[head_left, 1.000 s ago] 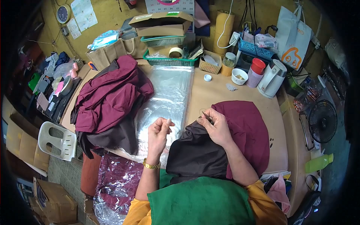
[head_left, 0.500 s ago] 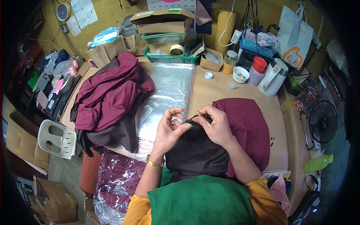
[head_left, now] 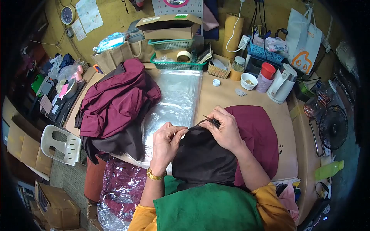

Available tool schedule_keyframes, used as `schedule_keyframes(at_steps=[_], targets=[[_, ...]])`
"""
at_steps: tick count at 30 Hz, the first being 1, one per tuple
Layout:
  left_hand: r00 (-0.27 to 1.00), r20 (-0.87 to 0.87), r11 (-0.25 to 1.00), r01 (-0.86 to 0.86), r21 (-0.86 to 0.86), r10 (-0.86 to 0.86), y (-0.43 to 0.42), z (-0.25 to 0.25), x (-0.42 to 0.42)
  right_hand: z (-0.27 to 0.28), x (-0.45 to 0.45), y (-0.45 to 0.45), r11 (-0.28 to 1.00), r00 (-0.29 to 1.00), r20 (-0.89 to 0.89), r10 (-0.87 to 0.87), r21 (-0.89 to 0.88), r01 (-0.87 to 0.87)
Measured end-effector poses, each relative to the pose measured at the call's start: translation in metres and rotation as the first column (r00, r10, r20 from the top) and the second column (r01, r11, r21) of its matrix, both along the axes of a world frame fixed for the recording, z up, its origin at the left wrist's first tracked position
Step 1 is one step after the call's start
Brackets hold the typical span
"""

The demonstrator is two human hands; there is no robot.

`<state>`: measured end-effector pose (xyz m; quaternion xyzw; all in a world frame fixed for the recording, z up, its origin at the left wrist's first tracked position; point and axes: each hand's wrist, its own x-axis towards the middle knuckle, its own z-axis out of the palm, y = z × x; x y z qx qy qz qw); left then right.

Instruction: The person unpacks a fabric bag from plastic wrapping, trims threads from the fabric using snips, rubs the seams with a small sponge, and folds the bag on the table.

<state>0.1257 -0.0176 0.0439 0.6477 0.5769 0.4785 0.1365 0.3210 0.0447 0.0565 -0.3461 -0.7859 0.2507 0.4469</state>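
Black cloth [head_left: 204, 158], the dark side of a maroon and black garment, lies in front of me with its upper edge lifted. My left hand [head_left: 166, 141] is closed in a pinch at the upper left corner of this cloth; any thread between the fingertips is too small to see. My right hand [head_left: 225, 131] grips the cloth's top edge between thumb and fingers. Tucked in that same hand is a small dark pointed tool, apparently thread snips [head_left: 216, 122], mostly hidden by the fingers. Maroon fabric [head_left: 256, 142] of the garment spreads out to the right.
A heap of maroon and black garments [head_left: 115, 100] lies at left, beside flat clear plastic bags [head_left: 175, 96]. Behind stand green baskets [head_left: 179, 66], a white bowl [head_left: 248, 81], a red-lidded cup [head_left: 266, 77] and an electric kettle [head_left: 282, 82]. A plastic-wrapped maroon bundle [head_left: 123, 192] is below the table's left front.
My left hand has gone from spread fingers to a pinch at the cloth's corner. My right hand keeps its grip almost in place. The view has shifted slightly.
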Motion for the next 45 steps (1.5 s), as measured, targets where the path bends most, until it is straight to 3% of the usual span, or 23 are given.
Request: schedule_keyframes(at_steps=[4, 5, 6, 7, 9, 10, 11, 13, 17, 19, 29, 32, 34, 35, 36, 37, 38, 39, 41, 43, 44, 45], targets=[[0.992, -0.125, 1.0, 0.017, 0.003, -0.017, -0.001, -0.005, -0.01, -0.003, 0.0, 0.002, 0.999, 0.999, 0.033, -0.036, -0.008, 0.036], [0.905, 0.388, 0.963, 0.241, -0.123, -0.177, 0.0, -0.01, -0.011, -0.003, 0.0, 0.001, 0.998, 0.997, 0.051, -0.055, -0.004, 0.056], [0.557, 0.805, 0.867, 0.485, -0.114, -0.205, 0.001, -0.015, -0.011, -0.001, -0.004, -0.002, 0.999, 0.997, 0.048, -0.052, 0.0, 0.052], [0.559, 0.803, 0.869, 0.482, -0.111, -0.207, 0.002, -0.02, -0.011, 0.003, -0.008, -0.007, 0.989, 0.991, -0.015, -0.134, 0.056, 0.135], [0.191, 0.961, 0.794, 0.605, 0.047, -0.202, 0.005, -0.03, -0.01, 0.007, -0.01, -0.016, 0.97, 0.974, -0.085, -0.209, 0.11, 0.218], [0.131, 0.969, 0.786, 0.612, 0.086, -0.208, 0.006, -0.032, -0.009, 0.007, -0.008, -0.02, 0.958, 0.977, -0.006, -0.212, 0.197, 0.209], [0.132, 0.969, 0.787, 0.611, 0.086, -0.209, 0.007, -0.034, -0.007, 0.008, -0.006, -0.024, 0.94, 0.972, 0.072, -0.222, 0.281, 0.194], [-0.02, 0.979, 0.779, 0.602, 0.174, -0.203, 0.007, -0.036, -0.004, 0.01, -0.01, -0.032, 0.917, 0.973, 0.072, -0.221, 0.354, 0.182], [-0.092, 0.968, 0.768, 0.593, 0.241, -0.233, 0.008, -0.04, -0.001, 0.006, -0.014, -0.035, 0.856, 0.954, 0.139, -0.265, 0.49, 0.166], [-0.004, 0.976, 0.796, 0.578, 0.181, -0.219, 0.007, -0.041, 0.001, 0.006, -0.015, -0.034, 0.849, 0.951, 0.166, -0.261, 0.509, 0.144], [0.108, 0.963, 0.805, 0.576, 0.143, -0.248, 0.002, -0.041, 0.004, 0.003, -0.02, -0.029, 0.866, 0.954, 0.196, -0.227, 0.489, 0.105], [0.11, 0.954, 0.791, 0.59, 0.162, -0.278, 0.001, -0.038, 0.006, -0.01, -0.023, -0.019, 0.895, 0.989, 0.048, -0.143, 0.433, 0.109], [0.129, 0.963, 0.832, 0.539, 0.132, -0.236, -0.001, -0.027, 0.01, -0.012, -0.027, -0.012, 0.988, 0.964, -0.218, -0.154, -0.018, 0.153], [0.129, 0.963, 0.834, 0.536, 0.133, -0.236, 0.0, -0.028, 0.008, -0.016, -0.021, -0.006, 0.988, 0.965, -0.217, -0.151, -0.017, 0.151], [0.165, 0.959, 0.847, 0.52, 0.115, -0.231, 0.001, -0.03, 0.002, -0.021, -0.008, 0.003, 0.969, 0.989, -0.146, -0.023, -0.246, -0.014], [0.202, 0.953, 0.858, 0.503, 0.098, -0.227, 0.003, -0.033, -0.006, -0.027, -0.002, 0.01, 0.87, 0.987, -0.106, 0.119, -0.468, -0.155], [0.324, 0.92, 0.919, 0.384, 0.084, -0.219, 0.009, -0.044, -0.019, -0.038, -0.004, 0.012, 0.938, 0.993, -0.107, 0.059, -0.335, -0.091], [0.557, 0.822, 0.986, 0.164, 0.036, -0.122, 0.013, -0.044, -0.028, -0.037, -0.003, 0.012, 0.938, 0.993, -0.106, 0.057, -0.336, -0.09], [0.836, 0.537, 0.98, -0.182, 0.074, 0.115, 0.016, -0.042, -0.038, -0.036, 0.0, 0.011, 0.917, 0.981, -0.192, 0.01, -0.389, -0.085], [0.974, 0.226, 0.992, -0.035, 0.118, 0.008, 0.017, -0.034, -0.046, -0.036, 0.0, 0.013, 0.925, 0.981, -0.192, 0.009, -0.372, -0.082], [0.984, 0.176, 0.999, 0.033, -0.012, -0.03, 0.011, -0.033, -0.039, -0.034, 0.0, 0.012, 0.923, 0.983, -0.183, 0.026, -0.372, -0.094], [0.986, 0.15, 0.997, 0.079, -0.015, -0.076, 0.01, -0.027, -0.027, -0.032, -0.001, 0.011, 0.922, 0.984, -0.174, 0.045, -0.372, -0.107]])
